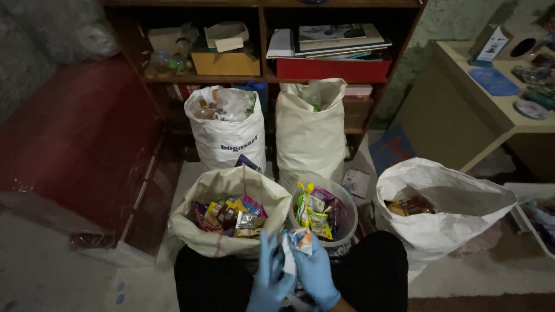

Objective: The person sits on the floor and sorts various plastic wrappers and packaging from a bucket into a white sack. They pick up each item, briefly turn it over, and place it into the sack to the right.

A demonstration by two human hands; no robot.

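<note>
— What did the hands have?
— Both wore blue gloves. The left hand point(267, 276) and the right hand point(314, 271) were closed together round a crumpled wrapper point(298, 242), held low over the lap, just in front of the sacks.
— Why there?
— Likely so either container stayed within reach: the open sack point(230, 216) of coloured packets sat left of it, the clear tub point(324, 215) of wrappers right.
— Anything else?
— Two tall sacks point(226, 127) stood before a shelf point(263, 75); another white sack point(445, 208) slumped on the right.

Dim room; dark wooden shelf unit point(263, 40) against the wall; pale table point(462, 86) at right; grey floor point(46, 266).
</note>
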